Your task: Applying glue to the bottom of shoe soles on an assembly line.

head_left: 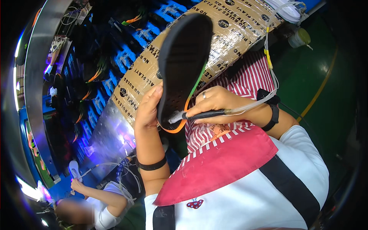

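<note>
A black shoe sole [184, 57] with a green-to-orange edge stands tilted in front of me, its hollow inner side showing. My left hand [148, 107] grips its left side near the lower end, the fingers partly hidden behind it. In my right hand [218, 101] is a brush [207, 114] with a black handle, and a clear tube [251, 105] runs from its back end. The brush's whitish bristles touch the inside of the sole at the lower, orange-edged end. A ring and a black wristband show on my right arm.
Behind the sole lies a bench top wrapped in printed brown sheet [143, 71]. Blue racks with dark, orange-tipped pieces [97, 73] line the left. At lower left a co-worker's hand [77, 185] holds a white shoe [74, 168]. A yellowish-lidded container [299, 38] hangs at upper right.
</note>
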### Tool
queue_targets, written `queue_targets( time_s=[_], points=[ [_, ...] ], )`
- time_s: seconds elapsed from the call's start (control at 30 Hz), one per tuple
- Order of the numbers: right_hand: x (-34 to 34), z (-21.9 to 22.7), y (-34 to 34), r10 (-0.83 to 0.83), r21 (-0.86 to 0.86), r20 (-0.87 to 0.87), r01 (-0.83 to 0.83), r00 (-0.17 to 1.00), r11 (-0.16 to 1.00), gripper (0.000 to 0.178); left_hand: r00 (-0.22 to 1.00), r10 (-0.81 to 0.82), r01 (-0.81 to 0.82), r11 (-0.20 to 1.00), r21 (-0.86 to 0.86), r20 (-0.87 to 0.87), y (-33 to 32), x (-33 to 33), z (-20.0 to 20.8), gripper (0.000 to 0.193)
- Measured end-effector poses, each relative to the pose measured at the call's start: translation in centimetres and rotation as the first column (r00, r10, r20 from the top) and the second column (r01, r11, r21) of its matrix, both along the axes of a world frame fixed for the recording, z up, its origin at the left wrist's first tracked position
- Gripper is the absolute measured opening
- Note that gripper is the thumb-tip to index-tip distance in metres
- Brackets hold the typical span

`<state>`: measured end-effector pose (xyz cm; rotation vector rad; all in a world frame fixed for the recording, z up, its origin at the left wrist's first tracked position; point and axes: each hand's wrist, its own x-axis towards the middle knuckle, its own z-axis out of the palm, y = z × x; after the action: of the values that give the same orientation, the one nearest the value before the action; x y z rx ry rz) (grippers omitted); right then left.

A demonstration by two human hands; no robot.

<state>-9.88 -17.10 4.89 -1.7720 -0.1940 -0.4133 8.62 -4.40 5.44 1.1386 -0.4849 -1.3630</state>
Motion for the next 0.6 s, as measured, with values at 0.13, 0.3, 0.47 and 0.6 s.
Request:
queue_targets(
  time_s=[0.13, 0.3, 0.47, 0.6],
  points=[
    [0.0, -0.4, 0.4, 0.054, -0.071, 0.036, -0.051, 0.998, 0.996, 0.019, 0.99, -0.126, 0.124, 0.992, 0.036, 0.066, -0.9, -0.2, 1.3, 0.044],
    [-0.5, 0.9, -0.5, 0.221, 0.048, -0.064, -0.218, 0.973, 0.975, 0.018, 0.953, -0.239, 0.204, 0.961, 0.186, 0.187, -0.5, 0.2, 1.7, 0.04],
    [0.2, -0.6, 0.5, -0.007, -0.102, 0.113, 0.019, 0.994, 0.995, 0.023, 0.939, -0.286, 0.241, 0.943, 0.229, 0.191, -1.2, -0.1, 2.1, 0.039],
    [0.0, -1.0, 0.6, 0.074, -0.237, 0.082, -0.053, 0.994, 0.97, 0.021, 0.905, -0.393, 0.331, 0.89, 0.313, 0.161, -1.1, 0.4, 1.9, 0.038]
  ],
)
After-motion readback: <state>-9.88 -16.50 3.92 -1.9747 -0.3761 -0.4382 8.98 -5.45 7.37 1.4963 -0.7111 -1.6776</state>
